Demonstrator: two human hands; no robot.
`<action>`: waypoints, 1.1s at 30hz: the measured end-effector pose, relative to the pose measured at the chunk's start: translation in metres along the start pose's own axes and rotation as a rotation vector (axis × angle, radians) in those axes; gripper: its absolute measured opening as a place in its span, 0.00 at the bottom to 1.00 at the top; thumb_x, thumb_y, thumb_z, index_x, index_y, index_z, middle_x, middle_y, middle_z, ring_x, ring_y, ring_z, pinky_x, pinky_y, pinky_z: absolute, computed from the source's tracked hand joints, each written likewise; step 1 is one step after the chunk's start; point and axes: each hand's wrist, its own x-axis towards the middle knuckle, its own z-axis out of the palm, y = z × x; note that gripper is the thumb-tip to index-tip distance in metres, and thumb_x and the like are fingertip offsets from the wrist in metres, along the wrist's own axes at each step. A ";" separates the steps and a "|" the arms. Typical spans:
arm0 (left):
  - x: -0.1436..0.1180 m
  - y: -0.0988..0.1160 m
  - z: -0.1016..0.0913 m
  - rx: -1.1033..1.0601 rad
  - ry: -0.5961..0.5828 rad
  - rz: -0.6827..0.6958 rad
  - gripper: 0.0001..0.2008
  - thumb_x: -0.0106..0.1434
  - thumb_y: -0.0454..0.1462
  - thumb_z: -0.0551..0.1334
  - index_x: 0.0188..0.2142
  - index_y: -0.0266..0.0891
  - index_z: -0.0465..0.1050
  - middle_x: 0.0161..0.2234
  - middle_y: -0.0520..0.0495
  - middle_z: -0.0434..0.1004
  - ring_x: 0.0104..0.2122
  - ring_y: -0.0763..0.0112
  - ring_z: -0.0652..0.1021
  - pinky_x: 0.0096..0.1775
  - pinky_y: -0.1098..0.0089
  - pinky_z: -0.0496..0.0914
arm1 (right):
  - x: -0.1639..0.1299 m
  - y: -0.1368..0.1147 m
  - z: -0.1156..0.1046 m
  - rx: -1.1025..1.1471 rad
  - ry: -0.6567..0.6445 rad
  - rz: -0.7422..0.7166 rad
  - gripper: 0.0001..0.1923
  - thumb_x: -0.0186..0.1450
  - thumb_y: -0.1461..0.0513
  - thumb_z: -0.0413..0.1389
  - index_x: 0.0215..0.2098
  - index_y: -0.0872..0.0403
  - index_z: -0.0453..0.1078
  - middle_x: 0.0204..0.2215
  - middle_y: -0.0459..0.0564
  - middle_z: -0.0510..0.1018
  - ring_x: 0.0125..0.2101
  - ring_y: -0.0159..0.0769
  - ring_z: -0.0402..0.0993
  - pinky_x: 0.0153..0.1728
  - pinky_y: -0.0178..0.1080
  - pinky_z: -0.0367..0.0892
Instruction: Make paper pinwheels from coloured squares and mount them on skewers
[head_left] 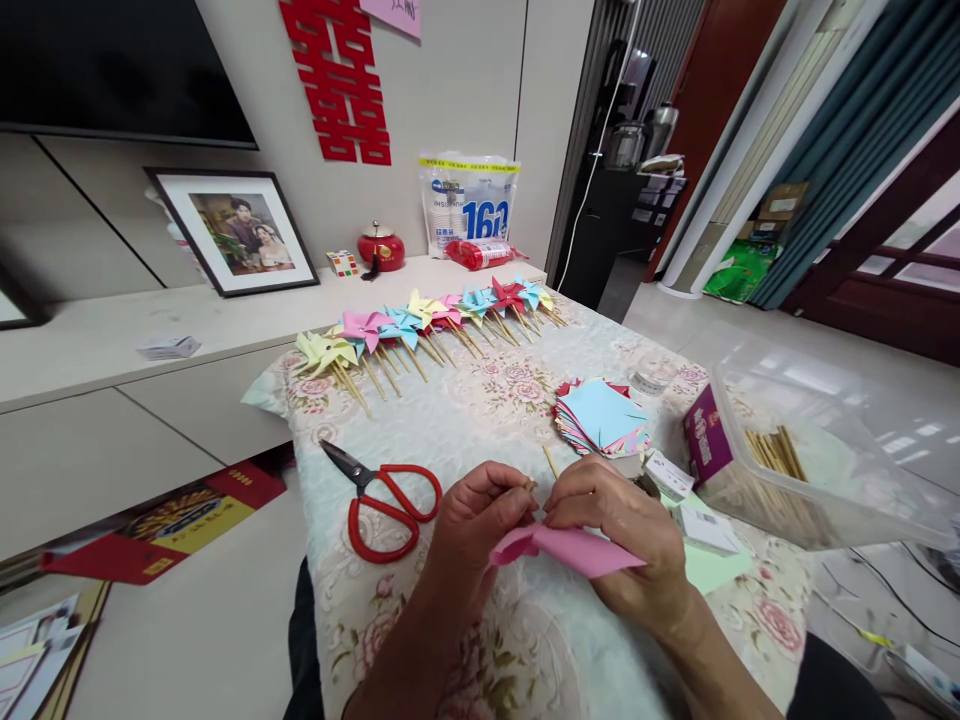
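Observation:
My left hand [484, 515] is closed in a pinch, with a small tan bit at its fingertips that I cannot make out. My right hand [619, 525] grips a pink paper pinwheel [577, 550], its folded sheet curling below the fingers of both hands. A thin wooden stick [551, 461] shows just beyond the right fingers; its lower part is hidden. Left of my hands lie red-handled scissors [382, 500], blades pointing away. Beyond the right hand sits a stack of cut paper squares [604, 415], light blue on top.
Finished pinwheels [405, 325] on sticks line the table's far edge. At right, a clear plastic bin [750, 480] holds wooden sticks, with small white boxes [705, 530] beside it. A tape roll [654, 375] lies behind the paper stack. A floral cloth [517, 385] covers the table.

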 end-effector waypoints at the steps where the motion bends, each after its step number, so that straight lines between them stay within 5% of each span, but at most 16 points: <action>1: -0.001 0.000 0.001 0.007 -0.002 0.002 0.10 0.48 0.38 0.75 0.27 0.37 0.79 0.22 0.50 0.75 0.22 0.76 0.70 0.26 0.75 0.65 | -0.001 0.001 0.000 -0.015 0.008 -0.007 0.08 0.66 0.68 0.57 0.41 0.51 0.75 0.31 0.51 0.77 0.32 0.40 0.73 0.32 0.43 0.67; 17: -0.004 0.001 0.004 0.145 -0.094 0.207 0.08 0.53 0.38 0.74 0.26 0.37 0.79 0.25 0.51 0.74 0.27 0.75 0.70 0.31 0.74 0.64 | 0.000 -0.001 0.000 -0.081 0.074 -0.078 0.07 0.67 0.69 0.54 0.39 0.57 0.74 0.31 0.54 0.77 0.31 0.40 0.71 0.33 0.44 0.66; 33: 0.006 -0.011 -0.013 0.235 -0.233 0.355 0.03 0.60 0.35 0.70 0.30 0.39 0.79 0.28 0.51 0.74 0.29 0.74 0.71 0.31 0.74 0.65 | -0.002 0.001 0.001 -0.093 0.057 -0.070 0.09 0.67 0.70 0.52 0.40 0.57 0.74 0.31 0.54 0.76 0.32 0.40 0.70 0.33 0.45 0.64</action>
